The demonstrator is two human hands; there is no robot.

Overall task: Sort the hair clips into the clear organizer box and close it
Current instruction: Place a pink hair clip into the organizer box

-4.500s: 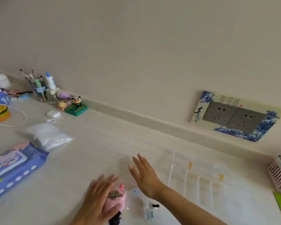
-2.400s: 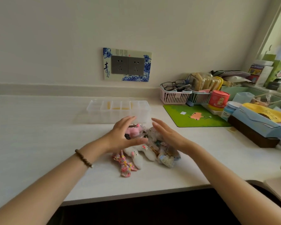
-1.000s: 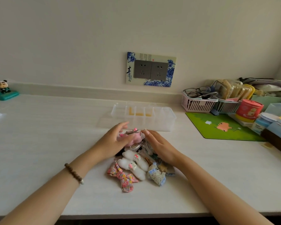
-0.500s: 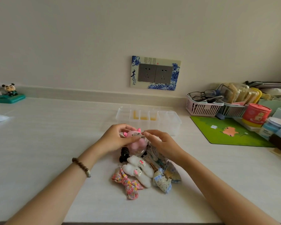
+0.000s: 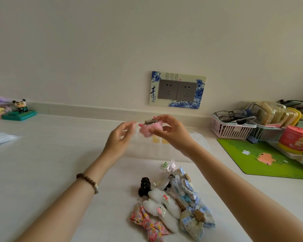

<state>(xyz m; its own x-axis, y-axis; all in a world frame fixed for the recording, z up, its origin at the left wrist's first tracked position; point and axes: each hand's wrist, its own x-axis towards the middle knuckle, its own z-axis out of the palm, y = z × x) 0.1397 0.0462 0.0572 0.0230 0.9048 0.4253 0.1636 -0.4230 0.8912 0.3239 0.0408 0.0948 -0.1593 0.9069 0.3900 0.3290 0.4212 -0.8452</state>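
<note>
My right hand (image 5: 173, 132) pinches a fluffy pink hair clip (image 5: 148, 128) with a metal clasp, raised above the white counter. My left hand (image 5: 120, 139) hovers just left of the clip, fingers apart, touching nothing that I can see. Behind both hands lies the clear organizer box (image 5: 164, 147), open, with yellowish bits in its compartments. A pile of hair clips (image 5: 171, 201) rests on the counter near me: white plush ones, a black claw clip, a floral bow and blue lace bows.
A green mat (image 5: 262, 158) lies at the right. Behind it stand a pink basket (image 5: 229, 130) with glasses, a red tub (image 5: 296, 139) and other containers. A panda figurine (image 5: 20, 109) stands at the far left. Wall sockets (image 5: 177, 90) are on the wall behind the box.
The pink clip has been lifted off the pile and now hangs in my right hand above the box. My left hand let go of it. The view has tilted closer to the pile.
</note>
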